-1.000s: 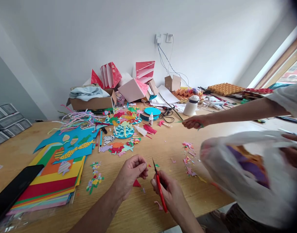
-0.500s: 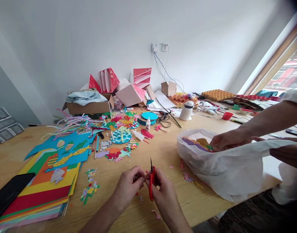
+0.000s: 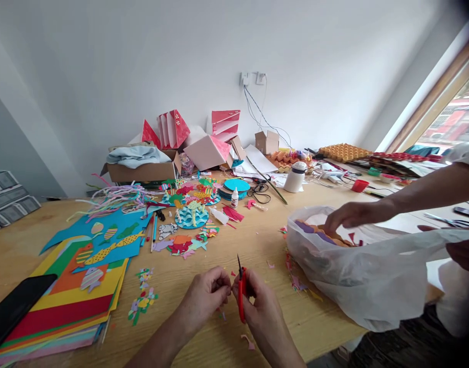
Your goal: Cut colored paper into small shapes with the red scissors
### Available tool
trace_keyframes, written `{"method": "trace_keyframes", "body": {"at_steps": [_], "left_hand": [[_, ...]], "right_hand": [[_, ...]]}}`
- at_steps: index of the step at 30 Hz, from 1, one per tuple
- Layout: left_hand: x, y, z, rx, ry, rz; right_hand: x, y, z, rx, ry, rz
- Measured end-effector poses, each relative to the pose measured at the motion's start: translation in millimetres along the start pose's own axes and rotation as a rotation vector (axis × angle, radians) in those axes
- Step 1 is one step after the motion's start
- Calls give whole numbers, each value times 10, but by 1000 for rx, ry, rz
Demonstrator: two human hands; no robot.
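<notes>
A pair of red-handled scissors (image 3: 241, 296) is in my right hand (image 3: 262, 301), its dark blades pointing up and away from me. My left hand (image 3: 207, 294) is closed in a pinch just left of the scissors. What its fingertips hold is hidden or too small to name. Small paper scraps (image 3: 248, 341) lie on the wooden table (image 3: 188, 327) around both hands. Left of my hands are groups of tiny cut paper pieces (image 3: 142, 301), and farther off a pile of coloured paper cut-outs (image 3: 180, 244).
At right another person's hand (image 3: 349, 217) reaches into a white plastic bag (image 3: 353, 286) holding purple and orange egg-tray pieces. Stacked coloured paper (image 3: 61, 312) and a black phone (image 3: 19, 306) lie left. Farther back stand a glue bottle (image 3: 235, 197) and a cardboard box (image 3: 142, 171).
The other person's hand has lifted a little inside the bag, and the bag has shifted. My two hands stay nearly in place, the scissors still in my right.
</notes>
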State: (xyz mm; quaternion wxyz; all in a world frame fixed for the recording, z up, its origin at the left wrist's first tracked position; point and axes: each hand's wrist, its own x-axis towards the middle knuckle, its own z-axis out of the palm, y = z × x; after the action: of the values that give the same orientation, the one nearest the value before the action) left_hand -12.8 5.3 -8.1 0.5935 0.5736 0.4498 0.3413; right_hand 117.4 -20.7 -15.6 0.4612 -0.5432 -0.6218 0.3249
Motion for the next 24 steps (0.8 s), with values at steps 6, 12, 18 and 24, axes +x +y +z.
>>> {"method": "trace_keyframes", "body": {"at_steps": [6, 12, 18, 24], "left_hand": [[-40, 79, 43, -7, -3, 47], [-18, 71, 86, 133, 114, 143], [10, 30, 61, 86, 120, 138], [3, 39, 47, 50, 79, 122]], "right_hand": [[30, -42, -39, 52, 89, 11], [32, -65, 0, -17, 128, -9], [25, -48, 15, 3, 128, -9], [41, -34, 12, 75, 90, 26]]}}
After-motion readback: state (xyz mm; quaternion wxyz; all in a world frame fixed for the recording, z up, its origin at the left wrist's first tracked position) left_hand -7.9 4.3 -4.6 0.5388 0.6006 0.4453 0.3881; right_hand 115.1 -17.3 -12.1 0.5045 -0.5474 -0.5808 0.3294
